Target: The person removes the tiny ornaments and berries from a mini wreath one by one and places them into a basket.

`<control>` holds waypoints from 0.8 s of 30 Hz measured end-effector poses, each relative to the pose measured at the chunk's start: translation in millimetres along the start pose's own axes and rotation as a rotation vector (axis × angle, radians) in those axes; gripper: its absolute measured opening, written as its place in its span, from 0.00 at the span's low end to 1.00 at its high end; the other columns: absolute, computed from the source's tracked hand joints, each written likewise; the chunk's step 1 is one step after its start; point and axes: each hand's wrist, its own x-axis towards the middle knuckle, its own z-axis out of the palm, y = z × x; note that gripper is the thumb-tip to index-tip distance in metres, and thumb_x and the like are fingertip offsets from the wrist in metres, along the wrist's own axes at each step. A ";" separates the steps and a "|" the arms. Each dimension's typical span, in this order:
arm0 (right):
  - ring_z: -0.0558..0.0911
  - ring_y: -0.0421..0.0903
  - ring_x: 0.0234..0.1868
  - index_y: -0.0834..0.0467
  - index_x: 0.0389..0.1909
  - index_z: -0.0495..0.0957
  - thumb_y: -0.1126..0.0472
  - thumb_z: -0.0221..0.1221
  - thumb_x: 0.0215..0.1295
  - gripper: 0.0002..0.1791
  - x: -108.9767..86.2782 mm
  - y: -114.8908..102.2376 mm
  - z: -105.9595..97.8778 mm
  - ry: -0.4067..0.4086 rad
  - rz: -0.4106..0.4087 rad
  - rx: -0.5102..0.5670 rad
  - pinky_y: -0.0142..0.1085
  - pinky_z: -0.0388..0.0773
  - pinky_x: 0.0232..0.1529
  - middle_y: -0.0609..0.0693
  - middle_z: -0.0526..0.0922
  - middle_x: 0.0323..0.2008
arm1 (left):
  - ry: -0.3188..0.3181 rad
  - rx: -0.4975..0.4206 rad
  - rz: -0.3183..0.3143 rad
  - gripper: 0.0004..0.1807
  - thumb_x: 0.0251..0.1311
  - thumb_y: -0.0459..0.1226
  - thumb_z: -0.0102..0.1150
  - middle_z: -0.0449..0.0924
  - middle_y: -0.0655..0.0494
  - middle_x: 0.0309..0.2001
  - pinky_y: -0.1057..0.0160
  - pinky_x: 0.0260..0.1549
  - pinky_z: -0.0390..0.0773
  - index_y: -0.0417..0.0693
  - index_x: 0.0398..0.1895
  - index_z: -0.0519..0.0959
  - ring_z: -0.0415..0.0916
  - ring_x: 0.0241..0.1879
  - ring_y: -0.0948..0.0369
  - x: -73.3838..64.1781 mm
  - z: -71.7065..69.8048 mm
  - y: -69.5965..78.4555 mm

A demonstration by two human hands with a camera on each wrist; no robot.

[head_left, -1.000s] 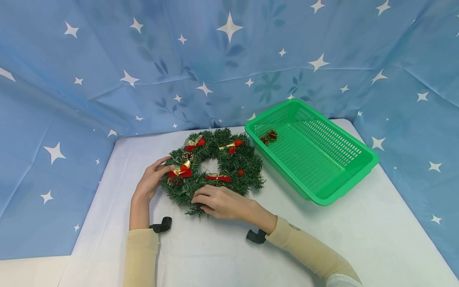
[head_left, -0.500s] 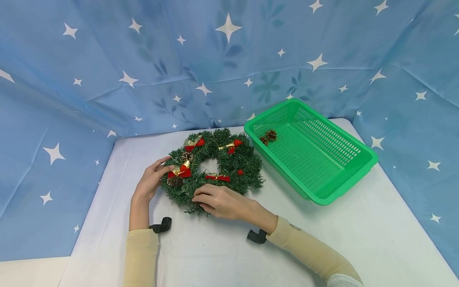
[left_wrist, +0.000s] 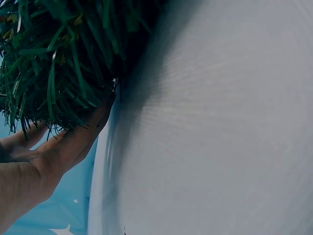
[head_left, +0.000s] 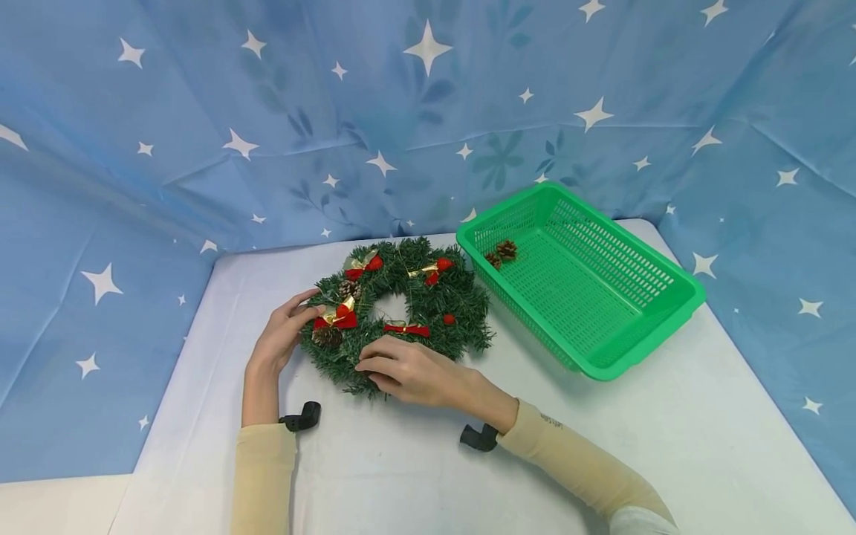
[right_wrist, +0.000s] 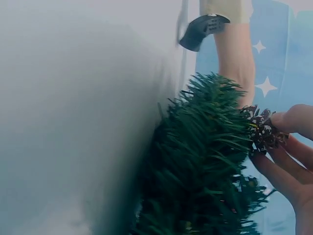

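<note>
A green wreath point(head_left: 464, 305) lies on the table, dressed with red and gold bows point(head_left: 408, 329), red berries and pine cones point(head_left: 327, 337). My left hand point(head_left: 279, 336) grips its left edge, thumb on top beside a bow; in the left wrist view the fingers point(left_wrist: 80, 142) reach under the needles. At the wreath's front, my right hand point(head_left: 421, 373) pinches a pine cone point(right_wrist: 264, 129) between thumb and fingers. The right wrist view shows that cone, flecked with white, right against the greenery. From the head view it is mostly hidden by the hand.
To the right of the wreath stands a green perforated basket point(head_left: 652, 364), with small brown pine cones point(head_left: 506, 250) at its left end. A star-patterned blue cloth point(head_left: 428, 148) rises behind and beside the white table point(head_left: 394, 468). Each wrist carries a black camera point(head_left: 304, 416).
The fingers of my right hand have shifted slightly away from me over the front of the wreath. My left hand, the wreath and the basket keep their places.
</note>
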 end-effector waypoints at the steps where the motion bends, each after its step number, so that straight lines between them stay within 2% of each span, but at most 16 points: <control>1: 0.83 0.44 0.51 0.61 0.51 0.84 0.67 0.68 0.66 0.13 0.9 0.3 -1.1 0.006 -0.002 0.003 0.23 0.77 0.55 0.53 0.83 0.51 | 0.001 -0.001 0.000 0.36 0.73 0.48 0.60 0.77 0.59 0.53 0.58 0.34 0.61 0.57 0.81 0.61 0.62 0.35 0.62 0.4 -0.2 -0.2; 10: 0.83 0.45 0.50 0.62 0.52 0.84 0.69 0.68 0.65 0.15 8.1 9.1 -13.5 0.069 -0.004 -0.037 0.26 0.79 0.53 0.54 0.83 0.51 | 0.001 -0.012 0.001 0.37 0.72 0.49 0.62 0.80 0.67 0.47 0.57 0.38 0.61 0.57 0.81 0.61 0.66 0.44 0.65 1.0 -0.7 1.8; 13: 0.84 0.46 0.49 0.62 0.51 0.84 0.69 0.68 0.64 0.14 9.9 12.8 -18.6 0.098 -0.009 -0.052 0.26 0.80 0.50 0.55 0.83 0.50 | 0.005 -0.015 0.009 0.37 0.72 0.49 0.62 0.80 0.67 0.47 0.60 0.36 0.62 0.56 0.81 0.62 0.64 0.38 0.66 1.0 -0.1 1.6; 17: 0.84 0.46 0.47 0.63 0.49 0.83 0.69 0.68 0.64 0.13 8.8 17.5 -25.0 0.114 -0.007 -0.061 0.26 0.80 0.48 0.56 0.82 0.49 | -0.001 -0.019 0.005 0.37 0.72 0.48 0.61 0.80 0.67 0.47 0.61 0.31 0.61 0.56 0.81 0.62 0.56 0.29 0.64 0.3 0.1 1.0; 24: 0.83 0.43 0.41 0.61 0.49 0.81 0.68 0.66 0.66 0.12 5.6 25.2 -34.2 0.094 0.009 -0.108 0.25 0.79 0.37 0.56 0.80 0.50 | -0.007 -0.018 0.003 0.37 0.73 0.49 0.61 0.79 0.66 0.47 0.59 0.33 0.60 0.56 0.81 0.61 0.55 0.27 0.64 -0.9 -0.5 2.3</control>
